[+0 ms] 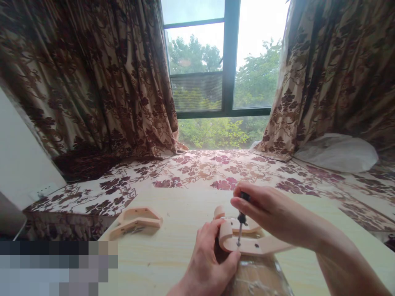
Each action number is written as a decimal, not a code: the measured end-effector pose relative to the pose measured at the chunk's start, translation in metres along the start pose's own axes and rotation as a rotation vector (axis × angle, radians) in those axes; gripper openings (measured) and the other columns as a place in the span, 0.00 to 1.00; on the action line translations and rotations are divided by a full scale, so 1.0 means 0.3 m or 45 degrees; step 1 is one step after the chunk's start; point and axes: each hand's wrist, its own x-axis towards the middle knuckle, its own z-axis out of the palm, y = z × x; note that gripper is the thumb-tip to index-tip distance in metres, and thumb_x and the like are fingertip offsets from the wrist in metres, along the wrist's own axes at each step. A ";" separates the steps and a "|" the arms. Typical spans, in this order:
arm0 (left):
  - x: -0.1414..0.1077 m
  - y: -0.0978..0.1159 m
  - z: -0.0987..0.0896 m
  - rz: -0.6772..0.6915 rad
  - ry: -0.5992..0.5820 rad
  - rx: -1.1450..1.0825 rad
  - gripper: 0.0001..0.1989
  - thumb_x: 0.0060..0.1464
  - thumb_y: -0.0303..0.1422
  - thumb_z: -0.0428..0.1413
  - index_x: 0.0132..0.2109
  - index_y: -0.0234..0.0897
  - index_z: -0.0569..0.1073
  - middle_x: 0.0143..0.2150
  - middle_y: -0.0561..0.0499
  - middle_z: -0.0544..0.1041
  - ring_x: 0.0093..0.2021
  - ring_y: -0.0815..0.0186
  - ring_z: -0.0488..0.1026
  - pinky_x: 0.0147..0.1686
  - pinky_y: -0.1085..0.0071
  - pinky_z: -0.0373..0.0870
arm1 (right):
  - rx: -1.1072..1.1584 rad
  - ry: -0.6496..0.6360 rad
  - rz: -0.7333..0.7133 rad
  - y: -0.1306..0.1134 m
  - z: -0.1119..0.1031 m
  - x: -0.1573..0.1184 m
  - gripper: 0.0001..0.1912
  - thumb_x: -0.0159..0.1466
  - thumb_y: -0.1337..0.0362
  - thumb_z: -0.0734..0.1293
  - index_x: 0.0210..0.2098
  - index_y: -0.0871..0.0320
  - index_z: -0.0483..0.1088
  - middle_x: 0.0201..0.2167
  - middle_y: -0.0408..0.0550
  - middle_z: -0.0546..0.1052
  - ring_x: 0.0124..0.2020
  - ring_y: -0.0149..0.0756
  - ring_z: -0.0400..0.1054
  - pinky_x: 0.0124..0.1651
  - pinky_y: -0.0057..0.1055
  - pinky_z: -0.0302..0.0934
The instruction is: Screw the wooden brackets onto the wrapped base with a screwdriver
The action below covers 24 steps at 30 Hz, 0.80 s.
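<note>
My right hand point(268, 209) is closed around the black handle of a screwdriver point(242, 213), which points down. The tip of its shaft meets a dark screw or hole in a curved light-wood piece point(265, 246). Another dark hole shows farther along this piece. My left hand point(206, 259) grips the rounded end of the piece, thumb in front and fingers behind. Behind it lies a similar wood piece point(236, 224), partly hidden. Both rest on a brown board point(257, 273) that looks wrapped in clear plastic.
Two angled wood pieces point(140, 218) lie at the left on the pale wooden tabletop point(148, 263), with small dark bits by them. Beyond stands a ledge with floral cloth point(197, 168), below a window point(231, 61) between patterned curtains point(123, 74). A whitish bag point(338, 153) sits right.
</note>
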 end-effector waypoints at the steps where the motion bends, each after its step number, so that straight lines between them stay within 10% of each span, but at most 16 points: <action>1: -0.001 0.001 0.000 0.000 0.004 -0.003 0.22 0.46 0.29 0.54 0.51 0.45 0.64 0.48 0.51 0.71 0.50 0.60 0.68 0.53 0.61 0.63 | 0.008 -0.005 0.000 -0.002 -0.001 -0.001 0.13 0.68 0.56 0.56 0.30 0.55 0.62 0.23 0.38 0.68 0.24 0.28 0.59 0.28 0.27 0.51; 24: 0.002 -0.028 0.007 0.051 0.043 0.002 0.21 0.46 0.30 0.54 0.50 0.43 0.66 0.47 0.50 0.72 0.48 0.60 0.69 0.52 0.62 0.65 | -0.076 0.079 0.018 -0.008 0.020 0.017 0.13 0.68 0.57 0.54 0.31 0.56 0.61 0.24 0.42 0.69 0.26 0.32 0.60 0.30 0.30 0.51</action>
